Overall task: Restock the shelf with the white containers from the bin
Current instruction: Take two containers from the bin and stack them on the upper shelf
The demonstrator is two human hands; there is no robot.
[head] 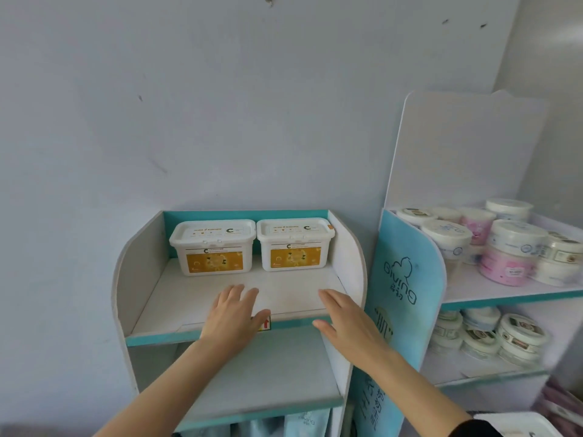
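Two white lidded containers with orange labels stand side by side at the back of the top shelf [176, 298] of a white and teal rack: one on the left [213, 246], one on the right [295, 243]. My left hand [235, 313] hovers flat over the shelf's front edge, fingers apart, holding nothing. My right hand [345, 320] is beside it to the right, also spread and holding nothing. Both hands are in front of the containers and apart from them. The bin is not clearly in view.
A second shelf [252, 383] sits below, with bluish packets [277, 424] under it. To the right stands another rack with a teal side panel [407, 279], filled with several round white and pink tubs [504, 247]. A wall is behind.
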